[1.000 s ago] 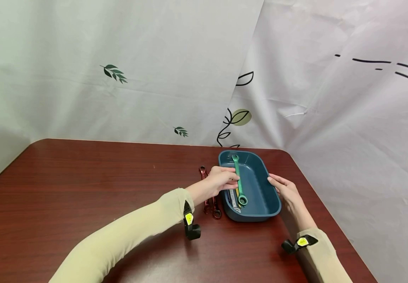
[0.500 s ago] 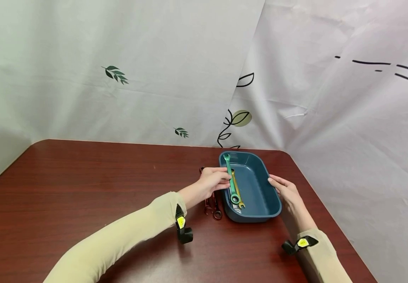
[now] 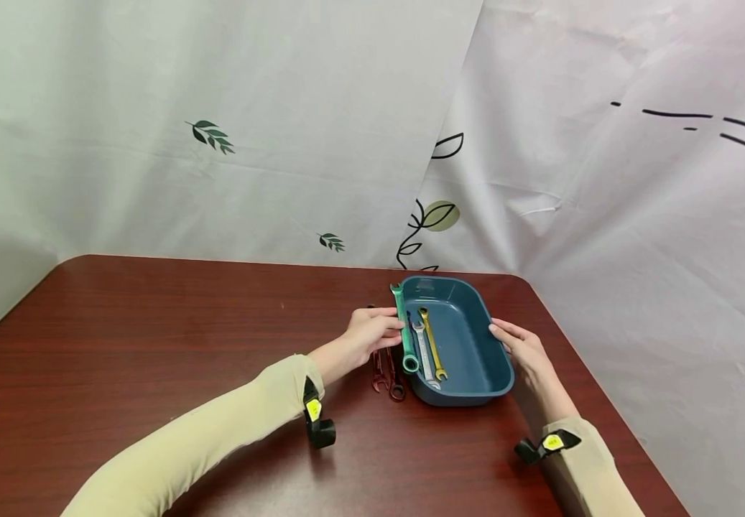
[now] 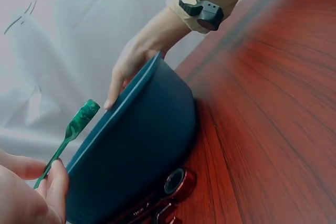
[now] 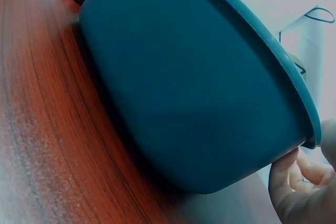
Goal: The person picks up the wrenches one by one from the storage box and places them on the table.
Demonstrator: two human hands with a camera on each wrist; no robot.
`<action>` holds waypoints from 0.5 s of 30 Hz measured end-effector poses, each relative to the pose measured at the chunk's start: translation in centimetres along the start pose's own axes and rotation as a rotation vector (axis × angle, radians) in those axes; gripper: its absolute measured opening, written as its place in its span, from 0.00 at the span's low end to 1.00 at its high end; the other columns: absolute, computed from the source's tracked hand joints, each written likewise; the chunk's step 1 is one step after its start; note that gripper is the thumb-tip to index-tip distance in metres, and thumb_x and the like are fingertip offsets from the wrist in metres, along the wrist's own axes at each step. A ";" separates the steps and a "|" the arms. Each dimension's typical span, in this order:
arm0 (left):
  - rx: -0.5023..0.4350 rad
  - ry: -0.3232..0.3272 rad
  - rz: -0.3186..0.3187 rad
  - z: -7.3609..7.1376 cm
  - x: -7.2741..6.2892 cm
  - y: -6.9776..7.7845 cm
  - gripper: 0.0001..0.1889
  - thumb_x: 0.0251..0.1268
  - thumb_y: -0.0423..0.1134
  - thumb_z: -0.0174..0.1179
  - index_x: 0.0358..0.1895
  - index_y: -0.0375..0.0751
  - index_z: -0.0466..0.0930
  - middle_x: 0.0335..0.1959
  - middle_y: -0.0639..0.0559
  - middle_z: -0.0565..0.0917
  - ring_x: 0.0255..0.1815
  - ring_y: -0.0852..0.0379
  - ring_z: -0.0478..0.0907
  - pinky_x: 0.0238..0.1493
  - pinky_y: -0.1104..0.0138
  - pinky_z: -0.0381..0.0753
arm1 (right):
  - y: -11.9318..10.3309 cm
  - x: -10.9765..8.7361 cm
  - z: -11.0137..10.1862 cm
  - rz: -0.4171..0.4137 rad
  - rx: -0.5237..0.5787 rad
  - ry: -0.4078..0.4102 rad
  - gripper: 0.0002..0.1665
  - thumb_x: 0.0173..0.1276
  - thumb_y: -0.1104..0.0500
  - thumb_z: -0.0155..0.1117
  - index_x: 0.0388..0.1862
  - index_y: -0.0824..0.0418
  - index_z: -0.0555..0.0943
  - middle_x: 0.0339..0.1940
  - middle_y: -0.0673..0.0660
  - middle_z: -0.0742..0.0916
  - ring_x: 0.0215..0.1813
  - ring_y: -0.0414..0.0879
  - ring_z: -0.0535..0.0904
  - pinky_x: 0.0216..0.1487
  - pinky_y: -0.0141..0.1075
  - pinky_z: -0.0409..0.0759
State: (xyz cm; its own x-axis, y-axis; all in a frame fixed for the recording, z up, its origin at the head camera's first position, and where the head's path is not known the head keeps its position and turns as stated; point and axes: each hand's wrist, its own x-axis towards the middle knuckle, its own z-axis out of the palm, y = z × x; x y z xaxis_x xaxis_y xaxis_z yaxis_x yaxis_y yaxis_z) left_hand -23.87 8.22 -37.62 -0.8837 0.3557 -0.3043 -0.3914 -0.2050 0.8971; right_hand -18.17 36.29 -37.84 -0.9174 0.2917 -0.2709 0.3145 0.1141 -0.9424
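Note:
My left hand (image 3: 372, 333) pinches a green combination wrench (image 3: 405, 330) by its shank, over the left rim of a blue tub (image 3: 475, 345). In the left wrist view the wrench (image 4: 79, 121) shows edge-on, raised beside the tub rim. My right hand (image 3: 524, 350) grips the tub's right rim, thumb on top and fingers under the lip (image 5: 310, 142). Inside the tub lie a yellow wrench (image 3: 433, 345) and a silver wrench (image 3: 422, 352), with a dark one partly hidden at the left wall.
Two red wrenches (image 3: 397, 390) lie on the brown table (image 3: 217, 323) against the tub's left side, partly covered by my left hand. A white printed curtain (image 3: 249, 179) hangs behind the table and along its right edge.
My left hand has moved left with the green wrench, from above the inside of the tub to its left rim, uncovering the yellow and silver wrenches. The right hand stays at the rim.

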 end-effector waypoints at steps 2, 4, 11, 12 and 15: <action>0.004 0.001 -0.005 -0.3 -0.1 0.0 0.24 0.62 0.25 0.58 0.63 0.31 0.73 0.56 0.33 0.79 0.28 0.63 0.80 0.42 0.69 0.87 | 0.0 0.0 0.0 0.001 0.016 0.001 0.37 0.68 0.50 0.63 0.72 0.63 0.65 0.33 0.37 0.83 0.35 0.32 0.83 0.38 0.26 0.84; 0.014 0.004 -0.006 -0.6 -0.2 -0.1 0.24 0.62 0.25 0.58 0.63 0.31 0.72 0.57 0.33 0.78 0.29 0.63 0.80 0.42 0.68 0.87 | 0.0 0.0 0.0 0.000 0.027 0.007 0.37 0.68 0.51 0.64 0.71 0.64 0.65 0.32 0.37 0.84 0.33 0.32 0.83 0.37 0.26 0.84; 0.031 0.035 -0.034 -2.0 -0.2 -0.9 0.23 0.62 0.24 0.58 0.62 0.30 0.73 0.58 0.32 0.78 0.36 0.58 0.84 0.44 0.66 0.87 | 0.0 0.1 0.0 0.002 0.043 0.008 0.36 0.67 0.51 0.64 0.70 0.62 0.68 0.31 0.37 0.84 0.32 0.32 0.83 0.36 0.26 0.84; 0.032 0.039 -0.032 -2.2 -0.2 -1.1 0.23 0.62 0.24 0.57 0.62 0.30 0.73 0.58 0.32 0.78 0.38 0.58 0.84 0.44 0.66 0.87 | 0.0 0.1 0.0 0.001 0.045 0.008 0.35 0.67 0.51 0.64 0.70 0.62 0.68 0.31 0.38 0.84 0.32 0.32 0.83 0.36 0.26 0.84; 0.026 0.048 -0.025 -2.7 -0.1 -1.4 0.23 0.62 0.23 0.57 0.62 0.29 0.72 0.57 0.30 0.78 0.40 0.56 0.84 0.44 0.65 0.87 | 0.1 0.2 0.0 0.001 0.048 0.009 0.36 0.67 0.51 0.64 0.70 0.62 0.68 0.31 0.38 0.85 0.32 0.32 0.83 0.36 0.26 0.84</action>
State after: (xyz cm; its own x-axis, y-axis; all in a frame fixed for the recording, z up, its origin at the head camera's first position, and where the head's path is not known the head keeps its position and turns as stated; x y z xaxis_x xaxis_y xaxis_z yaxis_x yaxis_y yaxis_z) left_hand -23.88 6.01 -39.73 -0.8852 0.3164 -0.3411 -0.4072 -0.1723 0.8969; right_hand -18.27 36.36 -37.98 -0.9149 0.3002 -0.2700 0.3029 0.0681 -0.9506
